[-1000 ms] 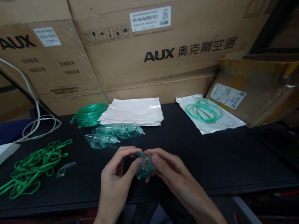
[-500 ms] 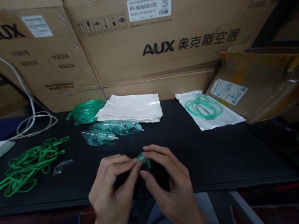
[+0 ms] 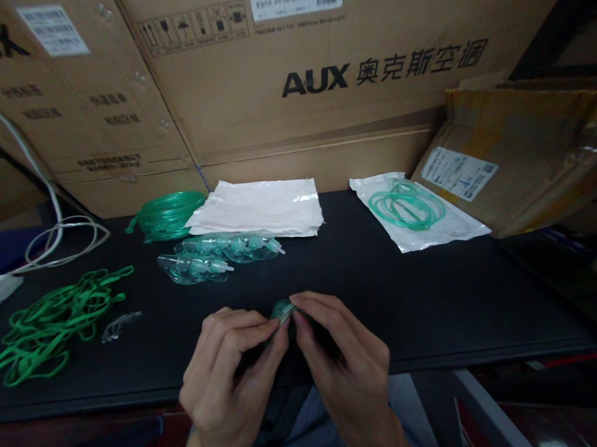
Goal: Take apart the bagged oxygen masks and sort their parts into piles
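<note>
Between my two hands, just above the front edge of the table, is a green see-through oxygen mask (image 3: 282, 309), mostly covered by the fingers. My left hand (image 3: 233, 373) pinches its near left side between thumb and forefinger. From the right, my right hand (image 3: 343, 372) grips the other side, thumb and fingertips pressed together. A thin pale strip shows between the fingertips; I cannot make out its detail. Behind the hands lie several more clear green masks (image 3: 196, 269) with white connectors, nested in two rows.
Left lie tangled green elastic straps (image 3: 58, 321) and small clear pieces (image 3: 121, 325). At the back are coiled green tubing (image 3: 169, 213), stacked white pouches (image 3: 259, 208) and a pouch (image 3: 458, 225) bearing a tubing coil (image 3: 404, 206). Cardboard boxes (image 3: 224, 113) stand behind; a white cable (image 3: 53, 217) runs at left.
My right thumb and fingers have closed together on the mask's right side, where they were apart before. The camera view has shifted slightly; the things on the table lie as before.
</note>
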`<action>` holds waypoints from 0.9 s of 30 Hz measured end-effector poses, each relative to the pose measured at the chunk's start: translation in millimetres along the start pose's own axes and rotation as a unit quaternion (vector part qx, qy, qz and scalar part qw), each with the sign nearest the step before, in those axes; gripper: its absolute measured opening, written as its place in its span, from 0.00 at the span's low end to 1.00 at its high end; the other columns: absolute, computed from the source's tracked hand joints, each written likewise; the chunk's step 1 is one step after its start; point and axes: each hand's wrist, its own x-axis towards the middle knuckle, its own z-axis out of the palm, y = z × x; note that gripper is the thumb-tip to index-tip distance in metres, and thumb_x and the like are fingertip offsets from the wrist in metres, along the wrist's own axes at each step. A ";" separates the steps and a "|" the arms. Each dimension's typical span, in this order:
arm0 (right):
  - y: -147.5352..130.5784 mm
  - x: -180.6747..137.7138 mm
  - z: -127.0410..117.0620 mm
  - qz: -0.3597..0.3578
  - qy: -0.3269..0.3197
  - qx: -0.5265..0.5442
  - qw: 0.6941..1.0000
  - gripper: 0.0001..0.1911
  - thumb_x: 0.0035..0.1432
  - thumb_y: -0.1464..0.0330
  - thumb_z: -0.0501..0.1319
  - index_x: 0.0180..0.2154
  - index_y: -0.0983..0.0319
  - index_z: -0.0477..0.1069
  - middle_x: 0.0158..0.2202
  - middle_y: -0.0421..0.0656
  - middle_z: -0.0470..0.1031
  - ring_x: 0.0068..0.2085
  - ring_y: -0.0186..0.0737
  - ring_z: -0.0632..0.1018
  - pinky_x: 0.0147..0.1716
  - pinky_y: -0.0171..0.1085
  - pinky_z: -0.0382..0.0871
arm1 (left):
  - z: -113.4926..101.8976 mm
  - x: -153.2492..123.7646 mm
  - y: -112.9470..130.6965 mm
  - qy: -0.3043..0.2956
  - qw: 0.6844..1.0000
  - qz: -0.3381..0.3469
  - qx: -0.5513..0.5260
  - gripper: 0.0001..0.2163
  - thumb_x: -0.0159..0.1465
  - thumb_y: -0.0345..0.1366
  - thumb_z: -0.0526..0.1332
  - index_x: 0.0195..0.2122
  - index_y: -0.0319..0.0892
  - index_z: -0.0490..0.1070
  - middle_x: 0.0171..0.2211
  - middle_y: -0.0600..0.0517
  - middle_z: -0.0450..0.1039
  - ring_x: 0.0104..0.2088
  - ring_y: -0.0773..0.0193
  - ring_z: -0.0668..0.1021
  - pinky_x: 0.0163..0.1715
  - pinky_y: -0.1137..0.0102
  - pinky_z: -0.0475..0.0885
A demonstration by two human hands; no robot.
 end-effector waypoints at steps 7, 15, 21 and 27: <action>0.6 0.5 -1.5 0.026 -0.016 -0.005 1.000 0.10 0.65 0.81 0.62 0.44 0.65 0.76 0.40 0.45 0.82 0.41 0.36 0.83 0.44 0.33 0.78 | -1.5 2.3 2.2 -0.003 1.000 0.010 -0.003 0.09 0.60 0.20 0.71 0.37 0.38 0.75 0.32 0.54 0.77 0.31 0.67 0.78 0.38 0.69 0.74; -1.9 1.9 0.2 0.040 -0.018 0.007 0.999 0.09 0.64 0.80 0.61 0.44 0.66 0.77 0.40 0.47 0.81 0.41 0.36 0.83 0.45 0.32 0.78 | 2.4 3.5 1.4 -0.038 0.999 -0.034 -0.007 0.08 0.65 0.22 0.68 0.43 0.38 0.75 0.41 0.50 0.80 0.42 0.66 0.82 0.48 0.72 0.76; -4.4 -2.8 2.3 0.014 -0.023 -0.026 0.999 0.10 0.65 0.79 0.61 0.46 0.68 0.76 0.40 0.48 0.82 0.42 0.37 0.84 0.47 0.30 0.79 | 1.1 0.2 3.0 -0.029 0.998 -0.055 -0.013 0.07 0.66 0.24 0.67 0.43 0.39 0.75 0.38 0.53 0.81 0.39 0.69 0.83 0.46 0.76 0.77; -0.3 -11.0 3.2 -0.030 -0.037 -0.058 0.997 0.13 0.68 0.80 0.58 0.52 0.70 0.75 0.44 0.53 0.82 0.45 0.40 0.84 0.48 0.35 0.81 | 1.4 -3.2 3.9 -0.029 0.992 -0.114 -0.040 0.07 0.65 0.25 0.67 0.41 0.41 0.75 0.37 0.55 0.81 0.37 0.70 0.83 0.44 0.79 0.78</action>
